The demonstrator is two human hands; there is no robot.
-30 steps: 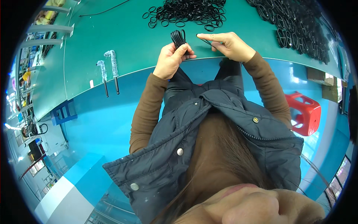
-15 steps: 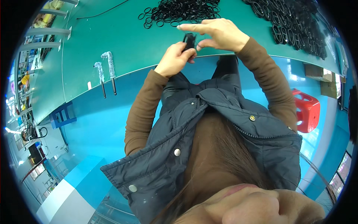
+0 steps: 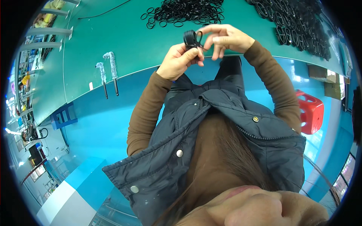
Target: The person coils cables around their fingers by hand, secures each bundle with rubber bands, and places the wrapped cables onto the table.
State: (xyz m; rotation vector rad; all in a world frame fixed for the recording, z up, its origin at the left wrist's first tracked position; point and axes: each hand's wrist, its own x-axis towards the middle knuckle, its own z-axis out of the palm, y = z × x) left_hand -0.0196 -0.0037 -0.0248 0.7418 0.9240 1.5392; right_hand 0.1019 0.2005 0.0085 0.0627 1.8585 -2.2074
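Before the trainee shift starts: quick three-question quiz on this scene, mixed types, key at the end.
1. Multiple choice: which hand has its thumb on the black coil?
A) left
B) right
C) neither

2. True or false: the red stool is on the person's right.

3. Fill in: the loose rings lie on a ____ table.

Key:
1. A, the left hand
2. True
3. green

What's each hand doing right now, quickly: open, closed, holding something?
Left hand: closed, holding a black coiled bundle.
Right hand: fingers bent, blurred, by the bundle; whether it grips anything cannot be told.
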